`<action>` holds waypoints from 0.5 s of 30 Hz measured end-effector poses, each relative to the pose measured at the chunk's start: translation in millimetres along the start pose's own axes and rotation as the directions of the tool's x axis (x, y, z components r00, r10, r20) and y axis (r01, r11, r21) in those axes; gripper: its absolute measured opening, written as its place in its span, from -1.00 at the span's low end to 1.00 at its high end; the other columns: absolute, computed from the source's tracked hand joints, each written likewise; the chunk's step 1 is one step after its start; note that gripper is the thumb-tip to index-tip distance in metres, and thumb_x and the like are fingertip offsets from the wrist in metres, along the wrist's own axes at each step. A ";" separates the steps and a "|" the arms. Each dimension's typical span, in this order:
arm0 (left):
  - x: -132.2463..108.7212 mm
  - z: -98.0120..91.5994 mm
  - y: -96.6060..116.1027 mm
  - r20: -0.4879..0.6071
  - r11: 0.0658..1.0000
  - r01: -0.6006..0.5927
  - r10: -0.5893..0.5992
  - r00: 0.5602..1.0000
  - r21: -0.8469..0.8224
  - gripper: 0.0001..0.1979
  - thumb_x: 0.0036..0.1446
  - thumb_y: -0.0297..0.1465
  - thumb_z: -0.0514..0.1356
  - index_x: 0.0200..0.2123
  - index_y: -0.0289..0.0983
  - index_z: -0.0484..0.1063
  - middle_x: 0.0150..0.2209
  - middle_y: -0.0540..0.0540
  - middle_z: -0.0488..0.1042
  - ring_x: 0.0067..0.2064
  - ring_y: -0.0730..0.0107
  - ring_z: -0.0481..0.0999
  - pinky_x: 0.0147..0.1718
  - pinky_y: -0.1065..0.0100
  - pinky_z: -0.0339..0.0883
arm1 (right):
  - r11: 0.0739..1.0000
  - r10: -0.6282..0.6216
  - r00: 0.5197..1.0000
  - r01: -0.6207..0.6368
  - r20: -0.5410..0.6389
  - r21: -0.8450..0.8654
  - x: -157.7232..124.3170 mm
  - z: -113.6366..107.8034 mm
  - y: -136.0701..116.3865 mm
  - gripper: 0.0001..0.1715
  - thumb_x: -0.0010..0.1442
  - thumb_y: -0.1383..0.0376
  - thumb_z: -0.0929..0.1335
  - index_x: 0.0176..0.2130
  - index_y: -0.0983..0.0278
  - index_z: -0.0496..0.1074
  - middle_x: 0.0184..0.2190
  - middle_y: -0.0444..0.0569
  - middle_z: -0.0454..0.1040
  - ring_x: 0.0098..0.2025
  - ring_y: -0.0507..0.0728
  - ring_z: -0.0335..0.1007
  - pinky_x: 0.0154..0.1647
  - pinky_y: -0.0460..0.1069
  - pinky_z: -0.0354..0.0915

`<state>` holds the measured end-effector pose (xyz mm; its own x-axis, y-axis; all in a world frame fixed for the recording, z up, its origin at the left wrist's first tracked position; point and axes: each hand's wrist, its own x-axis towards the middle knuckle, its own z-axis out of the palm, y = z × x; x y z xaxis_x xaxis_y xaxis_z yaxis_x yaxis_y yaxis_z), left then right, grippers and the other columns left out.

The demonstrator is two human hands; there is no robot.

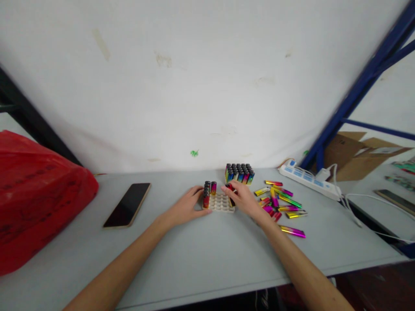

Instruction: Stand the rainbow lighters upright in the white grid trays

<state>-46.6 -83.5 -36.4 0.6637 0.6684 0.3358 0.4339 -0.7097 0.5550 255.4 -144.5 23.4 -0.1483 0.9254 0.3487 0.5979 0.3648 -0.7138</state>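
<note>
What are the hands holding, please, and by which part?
The right hand holds a red lighter by its upper part; the left hand touches the left end of the tray.

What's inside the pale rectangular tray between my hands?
In the tray, metallic black-topped lighters line the left side, another beside them; bare cells show. The right hand, holding a lighter, hides the far right corner.

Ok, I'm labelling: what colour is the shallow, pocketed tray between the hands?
The tray is pale beige, seen in the head view.

Red bag (42, 207) cut off at left, print (42, 172) illegible; lighter (231, 201) partly hidden by the right hand (244, 196)
</note>
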 end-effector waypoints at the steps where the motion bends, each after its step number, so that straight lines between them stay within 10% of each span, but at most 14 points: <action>1: 0.1 0.4 -0.1 0.001 1.000 -0.001 0.001 1.000 0.001 -0.24 0.43 0.06 0.62 0.52 -0.14 0.65 0.55 -0.36 0.63 0.57 -0.35 0.64 0.67 -0.20 0.52 | 0.999 0.004 1.000 -0.005 0.019 0.044 -0.7 1.7 -0.1 -0.21 0.69 -0.36 0.39 -0.36 0.08 0.31 -0.38 -0.09 0.49 -0.25 0.20 0.45 -0.14 0.06 0.38; 6: 0.0 1.8 0.4 -0.013 1.000 -0.004 0.004 1.000 -0.009 -0.25 0.43 0.06 0.61 0.50 -0.14 0.66 0.54 -0.37 0.65 0.56 -0.37 0.65 0.66 -0.22 0.52 | 0.935 0.122 0.981 -0.166 0.154 0.315 -4.5 11.6 -1.5 -0.19 0.60 -0.55 0.30 -0.26 0.03 0.25 -0.50 -0.23 0.35 -0.44 0.17 0.32 -0.36 0.04 0.33; 15: 0.6 1.0 0.2 -0.005 1.000 0.000 0.000 1.000 -0.013 -0.25 0.41 0.06 0.63 0.49 -0.13 0.67 0.55 -0.34 0.64 0.57 -0.33 0.64 0.67 -0.14 0.51 | 0.979 0.144 0.981 -0.122 -0.133 0.163 -5.7 22.4 -4.6 -0.04 0.49 -0.60 0.29 -0.49 0.06 0.16 -0.53 -0.19 0.16 -0.41 0.10 0.12 -0.33 0.05 0.06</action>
<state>-45.4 -83.5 -36.9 0.6603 0.6698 0.3395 0.4263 -0.7066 0.5649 235.9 -149.2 11.1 0.0459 0.9464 0.3197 0.4747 0.2610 -0.8406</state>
